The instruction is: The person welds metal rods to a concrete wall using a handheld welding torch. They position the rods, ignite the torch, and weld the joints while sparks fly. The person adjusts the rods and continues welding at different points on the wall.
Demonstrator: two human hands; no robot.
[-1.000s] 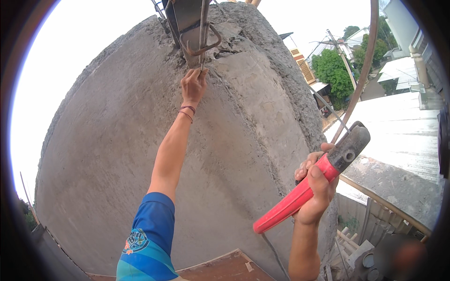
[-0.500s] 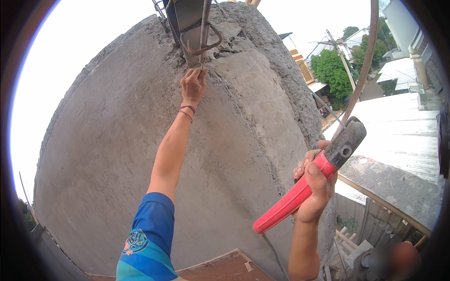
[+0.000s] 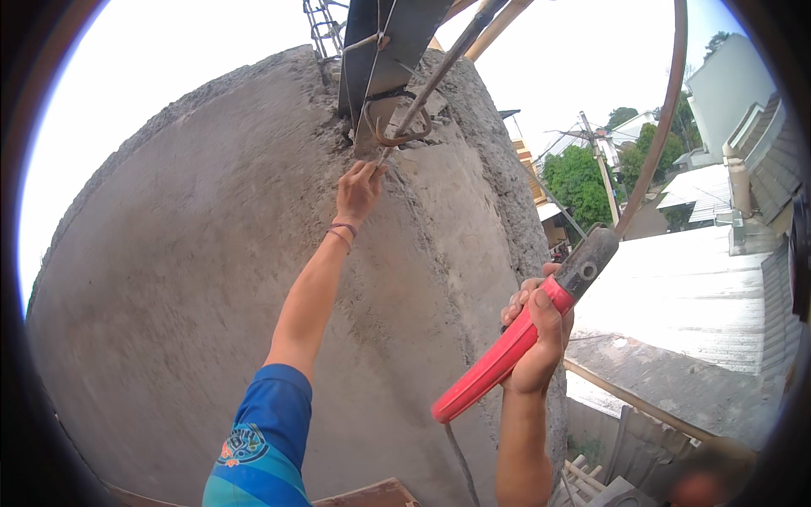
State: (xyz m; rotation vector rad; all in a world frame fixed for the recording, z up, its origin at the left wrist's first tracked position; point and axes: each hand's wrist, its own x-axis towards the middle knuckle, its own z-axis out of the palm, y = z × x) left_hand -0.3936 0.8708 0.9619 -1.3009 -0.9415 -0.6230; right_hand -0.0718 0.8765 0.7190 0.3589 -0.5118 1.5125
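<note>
The head view looks along a rough grey concrete wall (image 3: pixel 194 279) that fills the left and the middle of the picture; its surface is coarse and uneven. The left arm, in a blue sleeve (image 3: pixel 266 439) with lighter stripes, goes up along this wall. The left hand (image 3: pixel 359 193) is raised near the top edge of the concrete, with a thin band around the wrist. Its fingertips pinch a thin wire (image 3: pixel 382 159) that comes down from above, so the hand is closed on the wire. Just above the hand, a bent rusty steel bar (image 3: pixel 401 135) forms a hook at the broken top of the wall, and a dark flat board (image 3: pixel 384 42) stands upright there with more wire around it. A long brown rod (image 3: pixel 473 34) leans across the board toward the upper right.

More to the right, well apart from the left hand, the right hand (image 3: pixel 536 334) is clenched around the red handle of a pair of pincers (image 3: pixel 515 338). The tool is tilted, with the red handle end pointing down-left and the dark metal head (image 3: pixel 587 262) up-right, in the air beside the wall. A curved brown bar (image 3: pixel 663 135) rises behind the tool head. At the far right there are light roofs (image 3: pixel 676 296), green trees (image 3: pixel 579 182) and other buildings below.
</note>
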